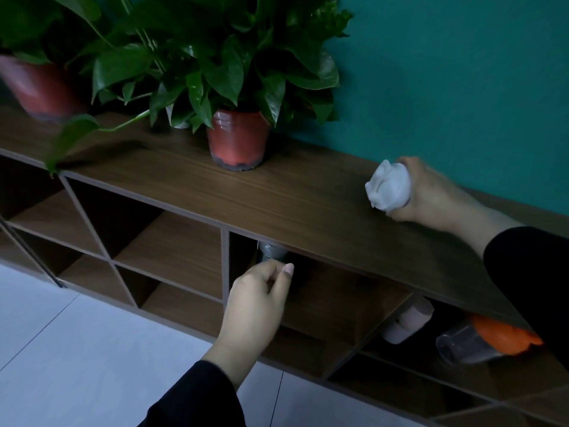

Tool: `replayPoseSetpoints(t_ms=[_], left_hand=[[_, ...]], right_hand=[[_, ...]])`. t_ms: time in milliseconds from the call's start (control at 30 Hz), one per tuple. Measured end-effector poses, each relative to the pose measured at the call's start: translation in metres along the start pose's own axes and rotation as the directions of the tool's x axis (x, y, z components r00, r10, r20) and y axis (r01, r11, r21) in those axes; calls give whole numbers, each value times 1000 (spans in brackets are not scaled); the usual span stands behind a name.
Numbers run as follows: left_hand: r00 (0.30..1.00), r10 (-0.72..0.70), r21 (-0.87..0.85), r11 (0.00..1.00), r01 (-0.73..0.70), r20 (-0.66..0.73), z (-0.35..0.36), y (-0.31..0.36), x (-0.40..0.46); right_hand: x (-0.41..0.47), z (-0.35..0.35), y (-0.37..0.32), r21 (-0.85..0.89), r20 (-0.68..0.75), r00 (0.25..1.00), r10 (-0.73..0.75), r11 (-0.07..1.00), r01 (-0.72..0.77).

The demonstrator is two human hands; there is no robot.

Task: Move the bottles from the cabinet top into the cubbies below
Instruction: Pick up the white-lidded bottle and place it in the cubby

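My right hand is closed around a bottle with a white cap, held tilted just over the wooden cabinet top near the green wall. My left hand reaches into a cubby under the top and grips a dark bottle with a grey cap; most of that bottle is hidden by my fingers and the shelf edge. Further right, a pinkish bottle lies in a cubby, and a clear bottle with an orange cap lies in the one beside it.
A leafy plant in a red pot stands on the cabinet top, with a second red pot at the far left. Diagonal dividers form several open cubbies to the left. Pale floor tiles lie in front.
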State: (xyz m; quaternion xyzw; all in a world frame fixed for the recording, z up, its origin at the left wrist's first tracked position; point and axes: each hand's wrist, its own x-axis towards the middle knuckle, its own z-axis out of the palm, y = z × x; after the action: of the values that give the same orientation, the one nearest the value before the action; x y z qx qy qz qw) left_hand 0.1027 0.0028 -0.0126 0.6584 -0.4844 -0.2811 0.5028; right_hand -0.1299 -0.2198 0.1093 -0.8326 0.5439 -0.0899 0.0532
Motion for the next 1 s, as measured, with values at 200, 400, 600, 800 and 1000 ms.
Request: replayPoseSetpoints(t_ms=[200, 400, 600, 800, 1000], left_hand=[[990, 136, -20, 990, -137, -26, 2, 16, -13], [958, 243, -117, 967, -226, 155, -5, 25, -37], [944, 241, -143, 967, -213, 226, 1, 19, -65], [878, 58, -50, 998, -39, 475, 0, -13, -61], [759, -122, 68, 992, 102, 640, 15, -34, -49]], right_hand=[[-53, -15, -53, 323, -367, 930, 17, 940, 110], [-157, 1, -134, 675, -432, 899, 64, 684, 276], [-229, 81, -165, 845, -238, 939, 247, 530, 75], [-243, 112, -136, 928, -1, 980, 197, 367, -73], [-234, 138, -101, 907, 150, 983, 109, 381, -181]])
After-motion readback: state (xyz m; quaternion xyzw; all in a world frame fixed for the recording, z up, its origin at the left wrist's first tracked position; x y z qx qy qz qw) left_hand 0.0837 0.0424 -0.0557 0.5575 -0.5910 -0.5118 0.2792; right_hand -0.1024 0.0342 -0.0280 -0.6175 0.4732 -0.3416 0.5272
